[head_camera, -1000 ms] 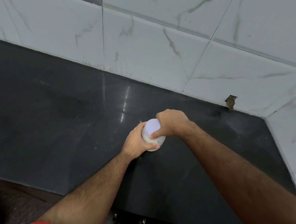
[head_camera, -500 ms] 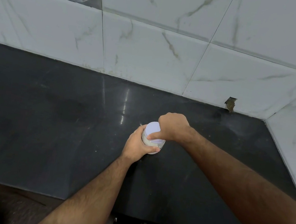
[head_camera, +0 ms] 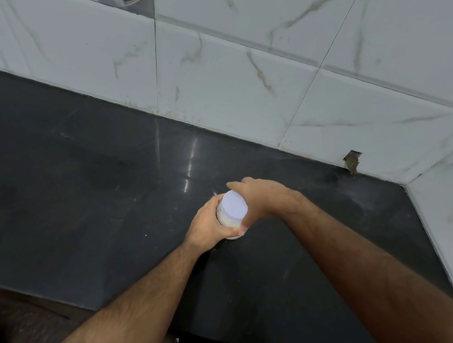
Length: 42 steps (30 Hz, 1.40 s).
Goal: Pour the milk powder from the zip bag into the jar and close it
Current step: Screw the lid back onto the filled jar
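A small clear jar [head_camera: 227, 222] holding white powder stands on the black countertop [head_camera: 70, 208], capped with a pale lilac lid [head_camera: 234, 206]. My left hand [head_camera: 208, 226] wraps around the jar's body from the left. My right hand [head_camera: 262, 199] curls over the lid's right and far rim, fingers spread along its edge, with most of the lid top showing. No zip bag is in view.
White marble-look wall tiles [head_camera: 231, 85] run along the back and the right side, meeting at a corner. A chipped hole [head_camera: 352, 161] breaks the tile near that corner. The counter's front edge lies near the bottom of the view.
My right hand has turned on the lid, shifting to its right rim and uncovering more of the lid top. The jar and my left hand stay in place.
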Each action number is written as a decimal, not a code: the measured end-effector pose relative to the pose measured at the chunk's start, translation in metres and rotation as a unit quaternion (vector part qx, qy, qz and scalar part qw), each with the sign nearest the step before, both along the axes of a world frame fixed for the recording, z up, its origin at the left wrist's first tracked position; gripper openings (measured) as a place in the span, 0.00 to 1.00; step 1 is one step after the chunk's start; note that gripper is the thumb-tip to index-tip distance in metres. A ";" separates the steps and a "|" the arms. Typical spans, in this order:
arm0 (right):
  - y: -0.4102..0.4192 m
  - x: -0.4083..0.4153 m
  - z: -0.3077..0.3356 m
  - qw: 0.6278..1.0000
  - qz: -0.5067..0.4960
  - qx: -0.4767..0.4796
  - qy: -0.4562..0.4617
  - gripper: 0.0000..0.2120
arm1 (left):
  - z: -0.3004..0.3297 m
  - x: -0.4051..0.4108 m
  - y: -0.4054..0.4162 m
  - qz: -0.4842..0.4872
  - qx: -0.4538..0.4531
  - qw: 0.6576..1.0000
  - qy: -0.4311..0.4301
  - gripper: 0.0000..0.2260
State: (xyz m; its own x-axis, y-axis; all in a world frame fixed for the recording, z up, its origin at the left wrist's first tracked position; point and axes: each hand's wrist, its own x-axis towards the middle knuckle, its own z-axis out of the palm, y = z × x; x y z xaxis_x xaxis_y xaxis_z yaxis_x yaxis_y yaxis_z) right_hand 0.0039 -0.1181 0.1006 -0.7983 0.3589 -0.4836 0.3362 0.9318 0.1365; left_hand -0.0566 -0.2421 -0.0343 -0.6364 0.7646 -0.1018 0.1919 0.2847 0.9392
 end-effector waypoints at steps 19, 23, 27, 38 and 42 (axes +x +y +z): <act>0.002 -0.007 -0.008 0.996 -0.028 -0.015 0.079 0.27 | -0.003 0.000 0.002 0.009 0.003 1.000 0.014 0.38; 0.000 -0.007 -0.009 0.997 -0.033 -0.018 0.074 0.30 | 0.001 -0.001 0.000 -0.003 0.006 1.000 0.007 0.38; 0.000 -0.003 -0.010 0.995 -0.049 -0.043 0.079 0.31 | 0.007 -0.003 -0.001 -0.025 -0.005 1.000 -0.001 0.39; 0.006 0.069 -0.085 0.783 -0.369 -0.385 0.321 0.40 | 0.000 -0.032 -0.036 -0.041 -0.059 0.997 -0.004 0.37; -0.014 0.071 -0.114 0.713 -0.392 -0.435 0.385 0.38 | 0.004 -0.028 -0.032 -0.056 -0.028 0.998 -0.022 0.31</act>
State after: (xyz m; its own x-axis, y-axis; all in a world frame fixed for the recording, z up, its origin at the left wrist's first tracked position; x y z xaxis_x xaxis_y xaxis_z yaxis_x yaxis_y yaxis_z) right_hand 0.0745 -0.1323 -0.0136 -0.6665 0.6724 -0.3218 0.4637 0.0360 -0.8853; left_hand -0.0844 -0.2738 -0.0305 -0.5407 0.8232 -0.1732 0.1837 0.3165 0.9307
